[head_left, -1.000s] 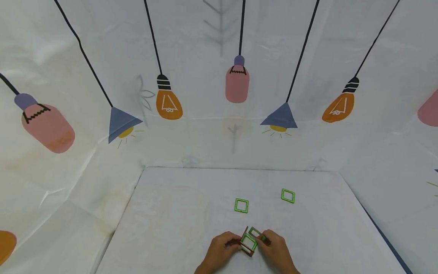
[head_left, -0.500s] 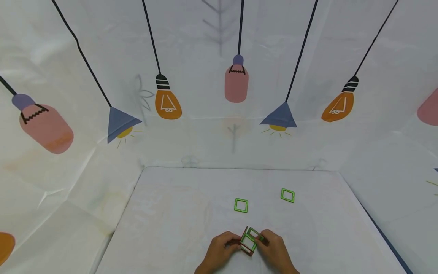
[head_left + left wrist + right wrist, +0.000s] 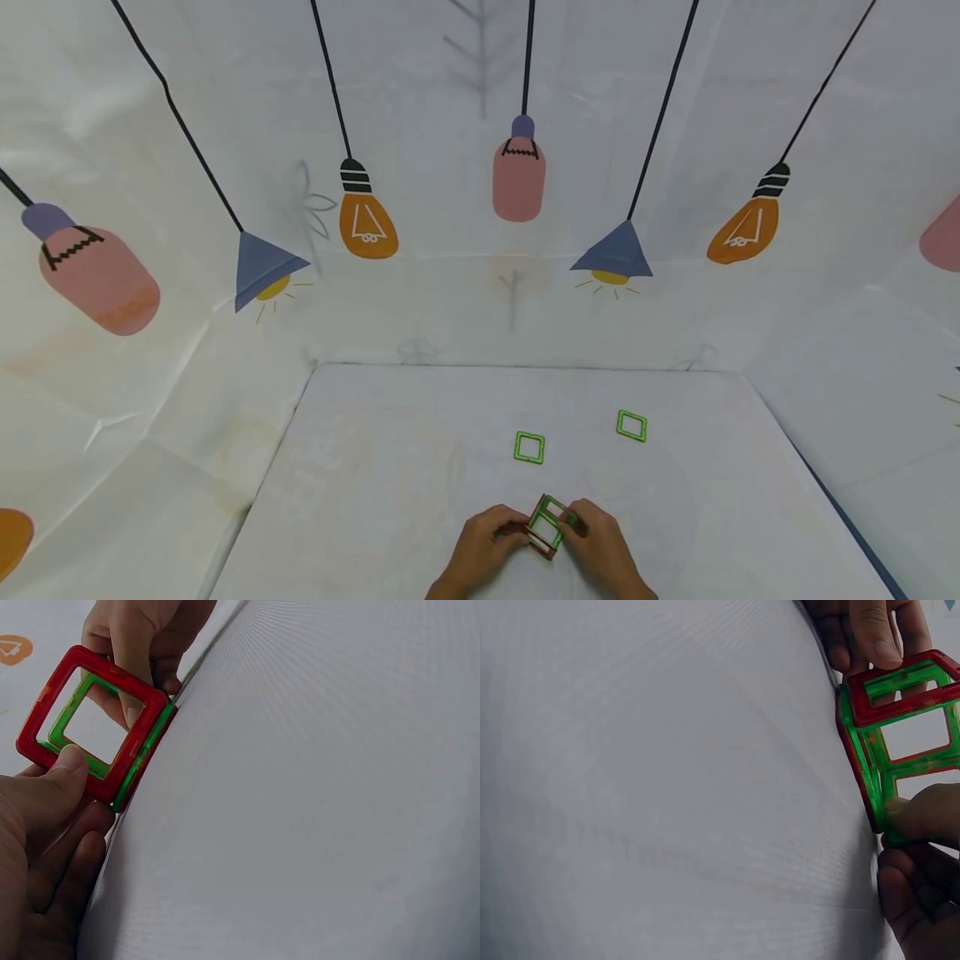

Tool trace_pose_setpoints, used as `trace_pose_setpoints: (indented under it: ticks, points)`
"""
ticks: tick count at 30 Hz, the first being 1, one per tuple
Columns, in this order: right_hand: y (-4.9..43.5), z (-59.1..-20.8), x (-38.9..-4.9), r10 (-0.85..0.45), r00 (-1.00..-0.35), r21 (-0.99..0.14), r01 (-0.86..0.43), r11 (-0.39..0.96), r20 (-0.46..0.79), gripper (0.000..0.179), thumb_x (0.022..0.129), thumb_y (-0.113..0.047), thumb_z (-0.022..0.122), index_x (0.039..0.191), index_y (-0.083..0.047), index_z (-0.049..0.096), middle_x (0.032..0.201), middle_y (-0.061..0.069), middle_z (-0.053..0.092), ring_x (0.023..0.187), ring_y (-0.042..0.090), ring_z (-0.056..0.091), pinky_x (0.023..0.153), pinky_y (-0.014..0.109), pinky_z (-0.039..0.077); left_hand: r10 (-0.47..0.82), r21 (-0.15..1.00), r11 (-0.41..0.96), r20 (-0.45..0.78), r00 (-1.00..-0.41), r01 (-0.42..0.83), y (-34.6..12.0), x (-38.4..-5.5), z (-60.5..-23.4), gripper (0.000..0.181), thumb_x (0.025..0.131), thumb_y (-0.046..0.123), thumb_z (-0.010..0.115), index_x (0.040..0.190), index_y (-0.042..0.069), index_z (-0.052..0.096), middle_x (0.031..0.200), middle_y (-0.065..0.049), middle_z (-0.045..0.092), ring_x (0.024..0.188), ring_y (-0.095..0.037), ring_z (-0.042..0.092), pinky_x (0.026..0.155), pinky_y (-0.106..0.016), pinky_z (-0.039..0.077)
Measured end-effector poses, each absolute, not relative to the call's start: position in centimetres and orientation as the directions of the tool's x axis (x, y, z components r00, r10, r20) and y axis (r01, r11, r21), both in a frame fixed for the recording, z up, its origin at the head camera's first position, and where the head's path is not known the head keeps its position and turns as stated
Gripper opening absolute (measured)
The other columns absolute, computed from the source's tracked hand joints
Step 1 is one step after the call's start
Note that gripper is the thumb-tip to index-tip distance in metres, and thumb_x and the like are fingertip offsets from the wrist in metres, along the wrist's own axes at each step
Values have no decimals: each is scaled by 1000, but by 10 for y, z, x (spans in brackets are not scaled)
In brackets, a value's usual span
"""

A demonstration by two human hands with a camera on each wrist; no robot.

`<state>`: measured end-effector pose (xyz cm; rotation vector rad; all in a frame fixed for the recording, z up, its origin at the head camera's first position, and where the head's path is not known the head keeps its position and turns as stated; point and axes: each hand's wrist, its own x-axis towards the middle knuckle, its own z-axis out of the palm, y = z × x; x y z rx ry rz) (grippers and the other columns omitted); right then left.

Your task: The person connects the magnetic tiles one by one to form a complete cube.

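Observation:
At the front of the white table, both hands are on a small box-like build of red and green square magnetic tiles. My left hand (image 3: 483, 542) grips its near left side, thumb on the face of an upright red tile (image 3: 120, 675). Flat at the bottom lies a green tile (image 3: 537, 518) with standing tiles around it. My right hand (image 3: 603, 546) pinches a green tile (image 3: 891, 787) between thumb and fingers at the right side of the build. In the head view that tile's far end meets the standing red tile at the back. The fingers hide parts of the build.
Two loose green square tiles lie farther back, one green tile (image 3: 529, 447) straight beyond the build and another green tile (image 3: 632, 426) to the right. White sheeting (image 3: 450, 308) printed with hanging lamps rises behind the table (image 3: 360, 467) and at both sides.
My right hand has brought its green tile slightly left, and the gap between that tile and the standing red tile has closed. My left hand has stayed in place on the build.

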<state>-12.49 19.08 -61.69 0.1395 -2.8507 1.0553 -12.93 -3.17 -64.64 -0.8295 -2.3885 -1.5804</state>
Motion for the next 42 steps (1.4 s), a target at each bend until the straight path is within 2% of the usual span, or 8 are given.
trace_pose_setpoints:
  ticks: [19, 24, 30, 38, 42]
  points:
    - [183, -607, -127, -47, -999, -614, -44, 788, 12, 16, 79, -10, 82, 84, -15, 67, 77, -8, 58, 67, 2, 45, 58, 21, 42, 364, 808, 301, 394, -844, 506, -31, -129, -640, 22, 84, 18, 79, 105, 14, 73, 96, 4, 74, 83, 4, 67, 71, -12, 53]
    - [182, -607, -128, -40, -999, -612, -30, 791, -4, 16, 80, -10, 81, 85, -15, 67, 78, -8, 59, 68, 2, 47, 58, 21, 43, 378, 795, 306, 404, -833, 524, -33, -129, -638, 17, 89, 18, 74, 105, 14, 73, 97, 5, 74, 85, 3, 66, 74, -14, 53]
    - [186, -606, -129, -94, -996, -629, -65, 775, -13, 15, 81, -10, 81, 83, -16, 67, 77, -9, 57, 66, -1, 46, 57, 20, 42, 367, 776, 310, 435, -822, 549, -33, -130, -638, 15, 99, 16, 59, 107, 16, 72, 99, 6, 72, 90, 0, 66, 78, -18, 54]
    - [188, -606, -135, -175, -984, -625, -153, 765, 27, 16, 80, -9, 80, 82, -17, 67, 74, -11, 55, 64, -2, 43, 56, 20, 39, 313, 829, 343, 342, -886, 441, -32, -131, -640, 16, 99, 21, 62, 112, 18, 70, 106, 6, 71, 95, -1, 66, 80, -22, 56]
    - [188, -609, -139, -199, -977, -620, -199, 759, 70, 17, 79, -8, 81, 82, -17, 66, 73, -12, 55, 64, -2, 43, 56, 19, 38, 319, 853, 337, 296, -900, 400, -32, -135, -639, 20, 98, 23, 63, 117, 17, 69, 109, 5, 71, 94, -1, 66, 80, -22, 56]
